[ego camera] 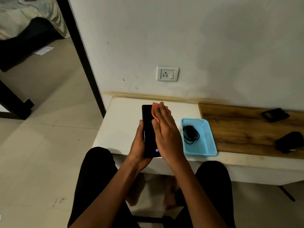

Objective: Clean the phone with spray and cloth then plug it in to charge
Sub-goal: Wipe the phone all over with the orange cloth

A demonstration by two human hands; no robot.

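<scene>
Left hand [139, 145] fingers curled round phone [148, 129] above table edge; right hand [166, 130] fingers flat on cloth [154, 111]; basket [209, 140] just right.

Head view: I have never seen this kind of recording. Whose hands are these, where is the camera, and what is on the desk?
There is no machine here. A seated person wears one wide-angle camera on the head, so you look down along both forearms at the hands.

The left hand grips a black phone by its lower part, screen up. The right hand lies flat on the screen, fingers straight, pressing an orange cloth against it. This is the wiping step.

On the white desk, a blue basket holds a black charger with its coiled cable. A wall socket sits above. Two dark objects lie on the wooden section at right; I cannot tell what they are. No spray bottle is visible.
</scene>
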